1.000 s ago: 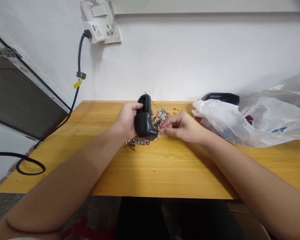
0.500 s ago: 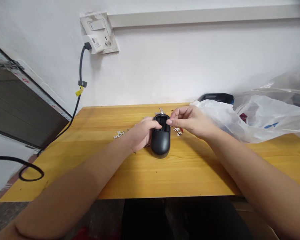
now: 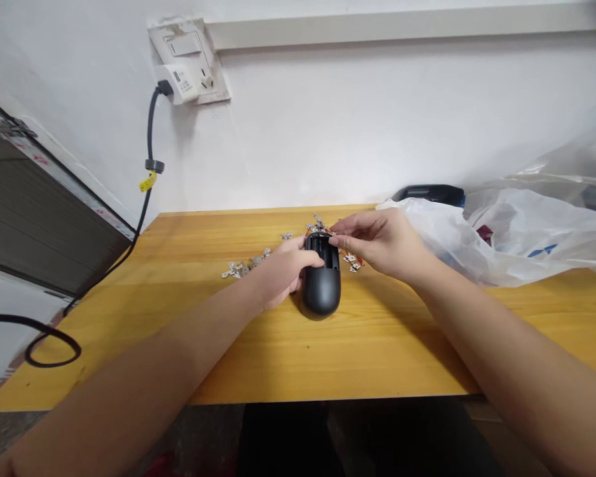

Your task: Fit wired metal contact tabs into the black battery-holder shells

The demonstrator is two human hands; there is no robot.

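A black, rounded plastic housing [image 3: 320, 291] with an open compartment at its far end is held tilted just above or on the tabletop; I cannot tell which. My left hand [image 3: 289, 268] grips its left side, the thumb resting at the compartment's edge. At the far right rim, my right hand [image 3: 372, 240] has thumb and forefinger brought together; whatever is between them is too small to make out. Small metal pieces [image 3: 234, 269] lie left of the housing. More metal pieces with reddish wires [image 3: 352, 262] lie under and beside my right hand.
The wooden table [image 3: 258, 358] backs onto a white wall. White plastic bags [image 3: 516, 232] occupy its right side, with a black object [image 3: 432, 193] behind them. A black cable [image 3: 144, 205] runs down at the left from a plug in the wall socket [image 3: 206, 73].
My right fingertips have shifted slightly left and up along the housing's rim. The left thumb has slid a little toward me. The camera view has turned slightly, revealing more metal pieces.
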